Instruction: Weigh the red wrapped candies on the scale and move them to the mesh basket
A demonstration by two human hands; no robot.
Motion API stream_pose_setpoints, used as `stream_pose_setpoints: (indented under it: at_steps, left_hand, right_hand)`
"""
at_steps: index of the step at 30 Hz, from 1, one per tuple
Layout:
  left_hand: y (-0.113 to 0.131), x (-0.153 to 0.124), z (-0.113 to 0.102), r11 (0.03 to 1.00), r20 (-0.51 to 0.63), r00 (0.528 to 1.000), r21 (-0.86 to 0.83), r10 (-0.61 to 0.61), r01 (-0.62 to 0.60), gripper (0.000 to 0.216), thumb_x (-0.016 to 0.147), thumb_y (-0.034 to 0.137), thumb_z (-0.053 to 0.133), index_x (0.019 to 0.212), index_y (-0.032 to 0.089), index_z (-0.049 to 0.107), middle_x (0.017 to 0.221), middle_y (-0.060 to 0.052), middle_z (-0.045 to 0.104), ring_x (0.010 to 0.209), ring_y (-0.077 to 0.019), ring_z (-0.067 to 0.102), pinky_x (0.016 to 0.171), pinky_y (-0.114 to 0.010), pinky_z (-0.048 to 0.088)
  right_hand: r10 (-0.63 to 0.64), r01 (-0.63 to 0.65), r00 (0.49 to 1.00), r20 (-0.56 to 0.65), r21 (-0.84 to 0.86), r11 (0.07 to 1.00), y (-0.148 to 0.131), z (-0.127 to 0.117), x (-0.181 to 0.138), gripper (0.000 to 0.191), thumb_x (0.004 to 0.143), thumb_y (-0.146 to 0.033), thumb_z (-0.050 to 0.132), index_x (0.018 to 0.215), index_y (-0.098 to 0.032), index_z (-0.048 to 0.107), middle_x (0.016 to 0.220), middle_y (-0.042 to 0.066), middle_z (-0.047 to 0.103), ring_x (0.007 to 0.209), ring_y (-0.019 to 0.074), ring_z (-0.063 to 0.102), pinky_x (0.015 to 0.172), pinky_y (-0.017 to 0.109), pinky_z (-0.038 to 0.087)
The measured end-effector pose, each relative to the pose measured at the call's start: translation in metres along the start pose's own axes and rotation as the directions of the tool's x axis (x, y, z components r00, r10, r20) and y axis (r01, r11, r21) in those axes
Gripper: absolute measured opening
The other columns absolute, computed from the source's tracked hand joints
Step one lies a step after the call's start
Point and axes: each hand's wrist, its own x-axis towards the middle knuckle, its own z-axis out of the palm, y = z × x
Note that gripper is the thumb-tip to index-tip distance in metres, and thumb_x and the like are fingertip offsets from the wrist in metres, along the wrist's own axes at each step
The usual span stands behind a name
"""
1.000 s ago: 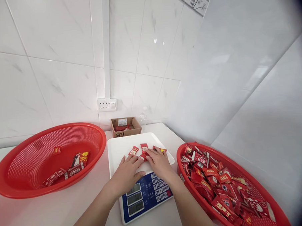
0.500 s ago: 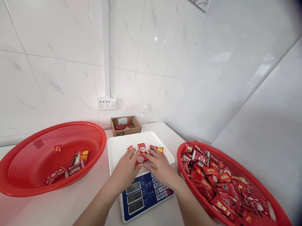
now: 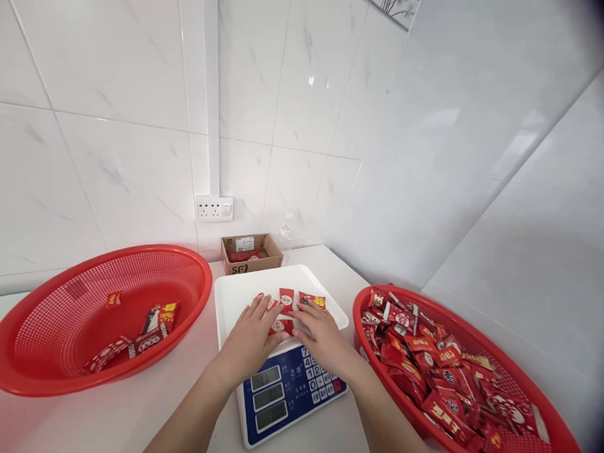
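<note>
Several small red candy packets (image 3: pixel 286 300) lie bunched on the white tray (image 3: pixel 239 292) of a blue-faced electronic scale (image 3: pixel 292 394). My left hand (image 3: pixel 251 341) lies on the tray to their left, fingers stretched out and touching the packets. My right hand (image 3: pixel 321 332) lies to their right, fingers also extended against them. The two hands close in on the packets from both sides. Neither hand has lifted a packet.
A large red mesh basket (image 3: pixel 45 311) at the left holds a few packets. Another red basket (image 3: pixel 519 384) at the right is heaped with red packets. A small cardboard box (image 3: pixel 252 254) stands behind the scale by the tiled wall, below a socket (image 3: pixel 214 208).
Both hands have slid inward and pushed the spread packets into a tight bunch at the tray's middle. The packets now lie closer together than a second ago.
</note>
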Motion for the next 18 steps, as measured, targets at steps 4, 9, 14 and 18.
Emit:
stream_pose_setpoints:
  at_steps: [4, 9, 14, 18]
  left_hand:
    - [-0.005, -0.001, -0.002, 0.999, 0.031, 0.999, -0.017, -0.030, 0.031, 0.061, 0.094, 0.043, 0.054, 0.147, 0.016, 0.040, 0.159, -0.022, 0.029, 0.147, -0.0367, 0.022, 0.116, -0.058, 0.027]
    - [-0.008, -0.004, -0.010, 0.997, 0.085, 0.996, -0.073, -0.015, 0.021, 0.071, 0.090, 0.049, 0.058, 0.150, 0.017, 0.037, 0.159, -0.019, 0.027, 0.149, -0.0331, 0.018, 0.117, -0.056, 0.026]
    - [-0.007, -0.008, -0.018, 0.992, 0.069, 0.997, -0.123, -0.021, 0.030, 0.069, 0.089, 0.052, 0.059, 0.147, 0.020, 0.042, 0.159, -0.015, 0.031, 0.149, -0.0317, 0.019, 0.118, -0.055, 0.025]
    - [-0.006, -0.010, -0.024, 0.983, -0.017, 0.998, -0.176, -0.061, 0.057, 0.066, 0.093, 0.053, 0.050, 0.149, 0.020, 0.039, 0.158, -0.013, 0.034, 0.149, -0.0326, 0.019, 0.117, -0.056, 0.027]
  right_hand:
    - [-0.019, 0.019, 1.000, 0.007, 0.001, 1.000, -0.008, 0.000, -0.004, 0.043, 0.093, -0.027, 0.057, 0.136, -0.026, 0.059, 0.156, 0.010, 0.040, 0.148, 0.0409, 0.018, 0.112, 0.071, 0.012]
    - [-0.135, 0.133, 0.990, 0.048, 0.039, 0.990, -0.023, 0.003, -0.006, 0.037, 0.093, -0.018, 0.054, 0.125, -0.031, 0.066, 0.151, 0.001, 0.048, 0.149, 0.0377, 0.018, 0.114, 0.069, 0.007]
    - [-0.136, 0.134, 0.991, 0.016, 0.080, 0.988, -0.018, 0.001, -0.001, 0.022, 0.089, -0.019, 0.061, 0.107, -0.025, 0.072, 0.143, 0.005, 0.057, 0.145, 0.0344, 0.030, 0.116, 0.064, 0.013]
    - [-0.112, 0.114, 0.993, -0.035, 0.070, 0.991, -0.008, -0.005, 0.003, 0.020, 0.086, -0.008, 0.060, 0.098, -0.019, 0.071, 0.135, 0.010, 0.062, 0.139, 0.0284, 0.042, 0.117, 0.053, 0.024]
